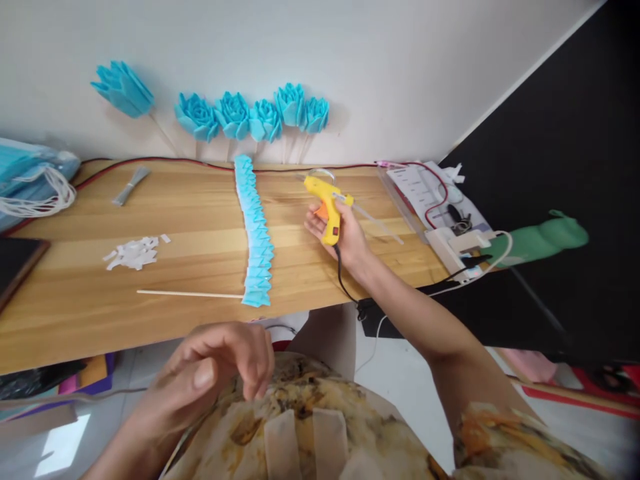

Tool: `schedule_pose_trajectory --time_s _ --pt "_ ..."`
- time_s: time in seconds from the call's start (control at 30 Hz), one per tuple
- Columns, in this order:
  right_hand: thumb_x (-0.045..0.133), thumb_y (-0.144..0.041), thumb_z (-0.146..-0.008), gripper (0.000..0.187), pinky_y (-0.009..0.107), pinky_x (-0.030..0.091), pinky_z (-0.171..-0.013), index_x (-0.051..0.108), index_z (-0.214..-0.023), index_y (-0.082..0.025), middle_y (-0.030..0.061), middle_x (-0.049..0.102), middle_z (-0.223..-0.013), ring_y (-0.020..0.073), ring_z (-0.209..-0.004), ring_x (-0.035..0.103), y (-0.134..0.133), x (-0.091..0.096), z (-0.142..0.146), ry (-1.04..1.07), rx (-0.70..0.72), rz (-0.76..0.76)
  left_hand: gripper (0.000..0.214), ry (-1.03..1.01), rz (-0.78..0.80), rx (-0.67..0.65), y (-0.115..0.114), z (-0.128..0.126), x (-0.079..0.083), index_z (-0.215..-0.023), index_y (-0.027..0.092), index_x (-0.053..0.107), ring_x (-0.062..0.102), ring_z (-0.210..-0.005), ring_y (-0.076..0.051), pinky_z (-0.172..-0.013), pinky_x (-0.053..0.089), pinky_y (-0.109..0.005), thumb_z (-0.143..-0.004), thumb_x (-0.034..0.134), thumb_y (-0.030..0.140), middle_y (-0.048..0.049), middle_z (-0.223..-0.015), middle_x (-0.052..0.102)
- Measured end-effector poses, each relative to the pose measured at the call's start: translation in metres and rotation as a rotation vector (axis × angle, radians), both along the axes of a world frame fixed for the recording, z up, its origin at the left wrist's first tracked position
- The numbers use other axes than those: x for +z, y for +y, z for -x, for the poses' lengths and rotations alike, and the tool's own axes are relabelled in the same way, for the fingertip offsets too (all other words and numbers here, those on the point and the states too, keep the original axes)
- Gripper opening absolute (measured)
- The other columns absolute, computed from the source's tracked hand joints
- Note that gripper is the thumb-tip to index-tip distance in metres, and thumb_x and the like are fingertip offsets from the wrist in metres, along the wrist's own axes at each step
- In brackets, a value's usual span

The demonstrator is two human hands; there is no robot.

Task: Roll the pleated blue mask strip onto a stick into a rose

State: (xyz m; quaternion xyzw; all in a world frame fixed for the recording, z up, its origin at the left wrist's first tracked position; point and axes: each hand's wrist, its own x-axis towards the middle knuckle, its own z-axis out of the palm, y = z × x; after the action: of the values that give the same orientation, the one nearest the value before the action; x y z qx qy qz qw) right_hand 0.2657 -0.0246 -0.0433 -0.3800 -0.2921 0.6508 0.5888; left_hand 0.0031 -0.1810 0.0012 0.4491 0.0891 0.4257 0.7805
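Note:
My right hand [345, 230] is wrapped round the handle of a yellow hot glue gun [327, 203] with an orange trigger. A clear glue stick [377, 223] trails out of the gun's back, and its nozzle points to the upper left. My left hand [225, 357] hovers in front of the table's edge, fingers loosely curled and thumb apart, with nothing in it. Between the hands lies a long pleated blue strip [257, 233] of paper or fabric. A thin pale stick [190, 293] extends leftward from the strip's near end.
Several blue flowers on sticks [233, 115] lean against the wall. White scraps [135, 253], a bundle of grey ties [131, 185] and a bag with white cord [37, 190] are on the left. At right are a power strip [453, 253] and a green bottle-shaped object [543, 241].

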Motion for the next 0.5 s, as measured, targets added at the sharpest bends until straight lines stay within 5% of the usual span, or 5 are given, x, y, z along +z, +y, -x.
schedule_pose_trajectory --time_s 0.23,0.4,0.5 --pt "0.066 -0.048 -0.092 0.026 0.047 0.065 -0.096 0.067 -0.101 -0.023 0.0027 0.081 -0.093 0.0193 -0.089 0.076 0.009 -0.01 -0.046 -0.064 -0.108 0.0 0.031 0.078 -0.018 0.078 -0.004 0.012 -0.014 -0.101 0.021 0.074 0.061 -0.077 -0.018 -0.07 0.047 -0.029 -0.105 0.058 0.047 -0.0033 -0.078 0.064" --pt "0.053 -0.044 -0.101 0.022 0.039 0.063 -0.095 0.064 -0.097 -0.026 -0.0024 0.076 -0.083 0.0153 -0.085 0.074 0.046 0.005 -0.098 -0.163 -0.393 -0.021 0.03 0.065 0.006 0.144 -0.007 0.022 -0.023 -0.101 0.021 0.074 0.06 -0.075 -0.017 -0.068 0.047 -0.028 -0.105 0.058 0.047 -0.0028 -0.077 0.062" --pt "0.045 -0.045 -0.104 0.028 0.041 0.062 -0.097 0.063 -0.097 -0.025 -0.0011 0.075 -0.084 0.0168 -0.092 0.074 0.062 0.019 -0.101 -0.153 -0.354 -0.069 0.031 0.075 0.012 0.182 -0.008 0.026 -0.027 -0.101 0.021 0.074 0.06 -0.074 -0.017 -0.068 0.048 -0.028 -0.106 0.057 0.047 -0.0024 -0.076 0.062"
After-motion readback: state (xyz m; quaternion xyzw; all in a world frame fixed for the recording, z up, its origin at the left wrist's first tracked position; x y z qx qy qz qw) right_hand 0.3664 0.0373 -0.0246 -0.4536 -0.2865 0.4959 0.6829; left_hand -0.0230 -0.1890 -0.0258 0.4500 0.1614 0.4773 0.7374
